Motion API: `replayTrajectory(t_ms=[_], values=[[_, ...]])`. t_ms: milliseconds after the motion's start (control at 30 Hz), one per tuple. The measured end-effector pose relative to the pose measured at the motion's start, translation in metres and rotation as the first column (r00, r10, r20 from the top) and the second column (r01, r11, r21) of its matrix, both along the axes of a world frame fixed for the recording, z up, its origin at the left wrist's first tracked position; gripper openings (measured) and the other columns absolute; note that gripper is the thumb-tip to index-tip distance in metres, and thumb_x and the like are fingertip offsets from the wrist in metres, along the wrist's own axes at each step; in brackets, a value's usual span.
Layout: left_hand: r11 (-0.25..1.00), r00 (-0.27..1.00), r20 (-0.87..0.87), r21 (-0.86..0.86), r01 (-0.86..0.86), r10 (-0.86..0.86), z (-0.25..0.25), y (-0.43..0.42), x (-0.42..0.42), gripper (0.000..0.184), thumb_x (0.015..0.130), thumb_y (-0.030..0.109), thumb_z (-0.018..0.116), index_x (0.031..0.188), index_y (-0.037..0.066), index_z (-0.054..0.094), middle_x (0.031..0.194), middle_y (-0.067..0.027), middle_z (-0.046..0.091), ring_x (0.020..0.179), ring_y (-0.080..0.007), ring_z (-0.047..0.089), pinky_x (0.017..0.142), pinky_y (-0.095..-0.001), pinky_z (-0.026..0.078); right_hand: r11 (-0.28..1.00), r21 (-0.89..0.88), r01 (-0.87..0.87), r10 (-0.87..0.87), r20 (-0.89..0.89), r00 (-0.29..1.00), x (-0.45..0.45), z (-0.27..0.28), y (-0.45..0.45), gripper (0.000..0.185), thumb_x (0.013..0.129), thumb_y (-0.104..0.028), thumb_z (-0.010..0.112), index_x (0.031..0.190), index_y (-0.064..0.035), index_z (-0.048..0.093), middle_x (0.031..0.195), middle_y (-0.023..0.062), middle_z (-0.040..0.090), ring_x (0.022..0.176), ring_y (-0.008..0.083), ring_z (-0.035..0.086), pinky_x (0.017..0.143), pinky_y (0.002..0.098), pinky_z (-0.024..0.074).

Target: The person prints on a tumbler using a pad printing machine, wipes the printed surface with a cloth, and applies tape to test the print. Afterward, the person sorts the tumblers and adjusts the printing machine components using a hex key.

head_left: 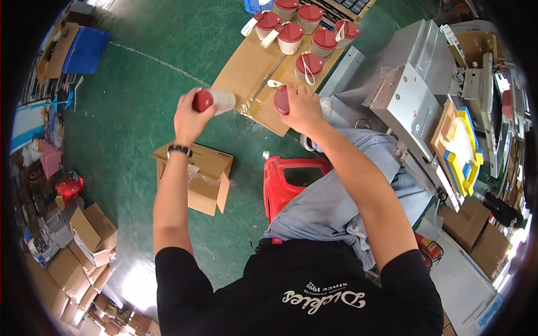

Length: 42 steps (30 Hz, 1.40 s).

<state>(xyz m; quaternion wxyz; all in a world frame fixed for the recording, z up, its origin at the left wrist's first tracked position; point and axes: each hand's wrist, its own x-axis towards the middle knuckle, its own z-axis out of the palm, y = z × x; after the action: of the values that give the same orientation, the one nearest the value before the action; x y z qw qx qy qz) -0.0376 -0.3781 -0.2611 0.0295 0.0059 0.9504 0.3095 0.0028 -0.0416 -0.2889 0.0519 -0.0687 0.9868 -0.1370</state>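
Note:
My left hand (193, 116) is wrapped round a white cup with a dark red lid (224, 101), held tipped on its side beside the cardboard's left edge. My right hand (304, 109) grips another cup with a red lid (282, 102) at the near edge of the flattened cardboard (235, 70); its lower body is hidden. Several matching cups with red lids stand upright farther back, among them a cup with a white strap loop (309, 66) and a cup (290, 38) with a strap over its lid.
Below my left hand an open cardboard box (203, 193) sits on the green floor (148, 84). A red plastic stool (276, 182) stands before my legs. Grey metal machinery (399, 98) rises on the right, with a yellow and blue frame (464, 154). More boxes (95, 232) lie left.

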Motion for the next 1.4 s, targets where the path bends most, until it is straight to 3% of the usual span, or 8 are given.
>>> replayTrajectory(t_ms=[200, 333, 833, 1000, 1067, 1167, 1300, 1400], values=[[0.954, 0.969, 0.063, -0.17, 0.245, -0.238, -0.011, 0.071, -0.086, 0.07, 0.08, 0.038, 0.081, 0.144, 0.016, 0.063, 0.131, -0.0085, 0.066, 0.11, -0.0331, 0.069, 0.095, -0.0387, 0.057, 0.997, 0.067, -0.038, 0.039, -0.013, 0.999, -0.02, -0.022, -0.009, 0.082, 0.074, -0.03, 0.087, 0.144, -0.0038, 0.054, 0.126, 0.0176, 0.061, 0.113, 0.0336, 0.059, 0.093, 0.0462, 0.0495], [0.727, 0.84, 0.262, -0.421, 0.542, -0.475, -0.014, 0.097, -0.118, 0.074, 0.078, 0.036, 0.079, 0.147, 0.019, 0.059, 0.134, -0.0077, 0.065, 0.107, -0.0337, 0.069, 0.093, -0.0409, 0.058, 0.994, 0.109, -0.021, 0.009, 0.109, 0.994, -0.034, -0.018, -0.021, 0.087, 0.076, -0.031, 0.086, 0.15, -0.0042, 0.048, 0.128, 0.019, 0.06, 0.115, 0.0361, 0.06, 0.1, 0.0473, 0.0484], [0.618, 0.754, -0.067, -0.623, 0.48, -0.653, -0.02, 0.1, -0.1, 0.074, 0.079, 0.034, 0.082, 0.148, 0.021, 0.057, 0.141, -0.0125, 0.06, 0.117, -0.0382, 0.064, 0.094, -0.0477, 0.057, 0.999, 0.034, 0.022, -0.024, 0.064, 0.998, -0.023, 0.002, -0.018, 0.083, 0.079, -0.033, 0.084, 0.149, -0.0048, 0.049, 0.133, 0.0213, 0.059, 0.116, 0.0374, 0.058, 0.099, 0.0489, 0.0469], [0.808, 0.763, -0.271, -0.262, 0.528, -0.587, -0.009, 0.14, -0.108, 0.066, 0.081, 0.034, 0.082, 0.141, 0.014, 0.063, 0.14, -0.0136, 0.062, 0.117, -0.0377, 0.064, 0.096, -0.0454, 0.056, 0.984, 0.019, -0.178, 0.177, 0.038, 0.983, 0.009, 0.071, -0.01, 0.061, 0.083, -0.026, 0.079, 0.135, 0.0015, 0.06, 0.13, 0.025, 0.06, 0.113, 0.0365, 0.059, 0.096, 0.0489, 0.048], [0.839, 0.837, -0.12, 0.044, 0.542, -0.534, 0.004, 0.178, -0.106, 0.059, 0.083, 0.033, 0.082, 0.135, 0.007, 0.066, 0.134, -0.0149, 0.064, 0.118, -0.0379, 0.063, 0.097, -0.0446, 0.054, 0.954, -0.1, -0.283, 0.295, 0.129, 0.947, 0.038, 0.116, -0.008, 0.056, 0.083, -0.027, 0.077, 0.13, -0.001, 0.062, 0.129, 0.0236, 0.059, 0.113, 0.0379, 0.057, 0.096, 0.048, 0.0454], [0.861, 0.849, -0.17, 0.009, 0.508, -0.5, -0.005, 0.24, -0.103, 0.059, 0.084, 0.033, 0.081, 0.133, 0.003, 0.067, 0.125, -0.0157, 0.068, 0.117, -0.0378, 0.063, 0.098, -0.0431, 0.053, 0.875, -0.272, -0.401, 0.385, -0.113, 0.916, 0.091, 0.182, 0.011, 0.05, 0.088, -0.024, 0.073, 0.131, -0.0008, 0.061, 0.13, 0.0223, 0.06, 0.122, 0.0395, 0.056, 0.103, 0.0498, 0.0445], [0.876, 0.839, -0.272, -0.031, 0.482, -0.472, -0.022, 0.287, -0.111, 0.054, 0.083, 0.033, 0.081, 0.127, 0.003, 0.07, 0.12, -0.0159, 0.07, 0.113, -0.0382, 0.063, 0.096, -0.0458, 0.053, 0.868, -0.42, -0.265, 0.298, 0.015, 0.954, 0.165, 0.247, 0.072, 0.051, 0.09, -0.023, 0.076, 0.135, -0.0048, 0.061, 0.14, 0.0168, 0.059, 0.134, 0.036, 0.055, 0.114, 0.0494, 0.0437], [0.877, 0.815, -0.327, -0.131, 0.463, -0.479, -0.027, 0.319, -0.139, 0.052, 0.081, 0.034, 0.082, 0.123, 0.005, 0.071, 0.118, -0.0155, 0.071, 0.111, -0.038, 0.063, 0.094, -0.0476, 0.052, 0.903, -0.416, 0.108, -0.084, 0.076, 0.994, 0.236, 0.269, 0.115, 0.046, 0.083, -0.006, 0.08, 0.127, -0.0027, 0.068, 0.134, 0.0157, 0.064, 0.12, 0.0358, 0.064, 0.101, 0.0448, 0.0536]])
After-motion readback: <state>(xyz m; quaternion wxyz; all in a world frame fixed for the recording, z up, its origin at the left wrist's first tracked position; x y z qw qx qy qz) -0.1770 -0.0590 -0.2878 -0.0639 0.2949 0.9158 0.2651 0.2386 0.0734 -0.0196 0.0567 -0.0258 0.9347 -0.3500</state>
